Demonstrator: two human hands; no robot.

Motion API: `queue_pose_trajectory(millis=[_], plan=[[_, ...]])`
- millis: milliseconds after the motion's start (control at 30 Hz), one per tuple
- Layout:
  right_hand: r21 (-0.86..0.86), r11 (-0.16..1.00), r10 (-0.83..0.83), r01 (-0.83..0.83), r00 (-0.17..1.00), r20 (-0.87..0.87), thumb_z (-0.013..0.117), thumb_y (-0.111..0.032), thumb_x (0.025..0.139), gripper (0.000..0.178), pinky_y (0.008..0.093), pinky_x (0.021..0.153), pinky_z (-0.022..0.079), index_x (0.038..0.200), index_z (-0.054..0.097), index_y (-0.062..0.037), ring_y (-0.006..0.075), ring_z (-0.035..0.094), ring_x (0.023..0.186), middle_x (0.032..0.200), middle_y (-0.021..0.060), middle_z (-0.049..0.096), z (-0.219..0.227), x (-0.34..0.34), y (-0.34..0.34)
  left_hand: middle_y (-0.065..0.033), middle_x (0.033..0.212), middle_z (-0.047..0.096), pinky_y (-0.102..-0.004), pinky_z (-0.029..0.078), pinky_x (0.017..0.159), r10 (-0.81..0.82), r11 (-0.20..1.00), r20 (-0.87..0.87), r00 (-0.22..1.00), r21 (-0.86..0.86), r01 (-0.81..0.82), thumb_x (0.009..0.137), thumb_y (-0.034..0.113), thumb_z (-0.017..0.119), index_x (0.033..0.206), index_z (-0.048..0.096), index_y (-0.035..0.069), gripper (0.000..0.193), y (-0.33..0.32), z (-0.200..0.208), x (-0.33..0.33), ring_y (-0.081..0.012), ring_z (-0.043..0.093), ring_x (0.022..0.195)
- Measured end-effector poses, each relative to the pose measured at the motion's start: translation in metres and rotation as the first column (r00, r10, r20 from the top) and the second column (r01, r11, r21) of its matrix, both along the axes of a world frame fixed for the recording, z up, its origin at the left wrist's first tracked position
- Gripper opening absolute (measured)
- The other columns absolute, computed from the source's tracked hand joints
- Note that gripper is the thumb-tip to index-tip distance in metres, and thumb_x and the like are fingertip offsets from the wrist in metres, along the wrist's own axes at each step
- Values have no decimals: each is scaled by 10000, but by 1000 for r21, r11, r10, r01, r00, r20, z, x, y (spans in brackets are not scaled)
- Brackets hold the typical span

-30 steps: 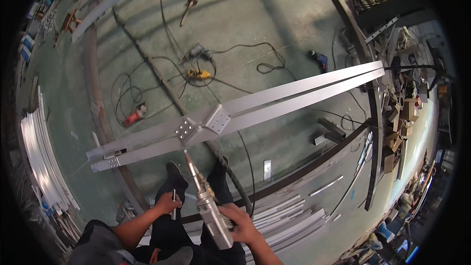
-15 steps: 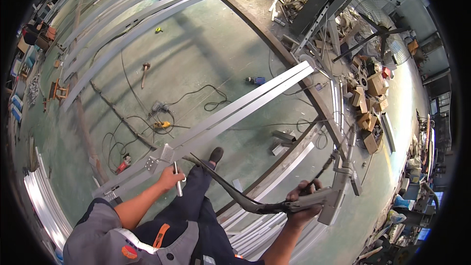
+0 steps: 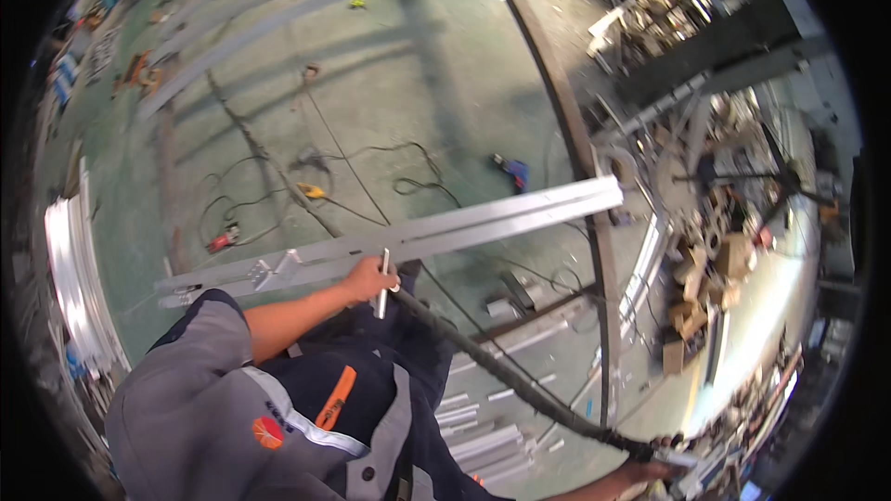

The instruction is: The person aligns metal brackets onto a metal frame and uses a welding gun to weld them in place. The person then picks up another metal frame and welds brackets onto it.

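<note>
Left hand (image 3: pixel 364 281): fingers clamped around one slender silver metal rod (image 3: pixel 381 304), just near-side of long paired silver metal beams (image 3: pixel 501 219). Right hand (image 3: pixel 648 472), lower right: at one blurred grey metal tool (image 3: pixel 678 457), beside thick black hose (image 3: pixel 520 381); finger closure cannot be told.

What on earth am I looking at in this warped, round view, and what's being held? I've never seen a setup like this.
There's no machine moving things here, just a person working bare-handed. The view comes from a fisheye camera worn on the head, looking down, so straight edges bend. The left-hand grip holds a short silver rod. The right-hand grip, at lower right, is at the far end of a thick dark hose; blur hides exactly what it holds. Long pale metal bars stretch across the scene, and on the green floor lie a yellow tool and a blue drill.
</note>
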State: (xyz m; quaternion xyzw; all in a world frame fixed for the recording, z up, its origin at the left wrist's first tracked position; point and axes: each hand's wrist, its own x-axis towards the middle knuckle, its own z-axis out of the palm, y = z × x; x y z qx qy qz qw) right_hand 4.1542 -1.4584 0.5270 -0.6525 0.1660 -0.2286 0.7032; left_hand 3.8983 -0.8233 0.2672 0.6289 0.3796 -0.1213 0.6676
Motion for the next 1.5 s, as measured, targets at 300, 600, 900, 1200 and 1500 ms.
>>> queue_pose_trajectory(millis=[300, 600, 900, 1200, 1500], plan=[[218, 971, -83, 93, 995, -54, 513, -821, 925, 773, 288, 576, 530, 1396, 493, -209, 173, 613, 680, 995, 91, 646, -123, 151, 106, -39, 718, 654, -317, 479, 604, 168, 985, 28, 985, -46, -167, 818, 149, 760, 804, 652, 27, 163, -18, -19, 114, -120, 603, 658], [492, 867, 146, 75, 908, -394, 444, -745, 1003, 606, 299, 548, 466, 1098, 549, -155, 203, 559, 652, 860, 72, 590, -353, 368, 116, -67, 793, 675, -307, 521, 697, 392, 915, -85, 916, -72, -398, 857, 94, 724, 858, 627, 22, 121, -54, -67, 159, -145, 631, 721], [261, 963, 208, -64, 791, -576, 467, -677, 1032, 616, 400, 623, 537, 1271, 498, -110, 288, 630, 696, 869, 136, 631, -509, 498, 46, -105, 899, 678, -337, 549, 739, 456, 820, 112, 883, -437, -369, 867, 129, 790, 924, 637, 10, 202, -125, -129, 236, -170, 641, 752], [316, 946, 298, -65, 552, -779, 540, -214, 1071, 245, 397, 608, 626, 1118, 489, 20, 342, 697, 737, 913, 209, 668, -622, 521, 24, -94, 896, 649, -404, 518, 943, 434, 841, 438, 788, -511, -178, 839, 141, 790, 870, 657, 42, 169, -133, -185, 271, -220, 632, 948], [171, 834, 357, -524, 278, -892, 547, -434, 1032, 409, 486, 636, 581, 964, 674, -51, 320, 658, 660, 814, 105, 704, -705, 553, 3, -67, 841, 623, -431, 537, 924, 440, 898, 509, 740, -266, -351, 853, 143, 706, 860, 598, 53, 140, -172, -169, 274, -215, 615, 893]])
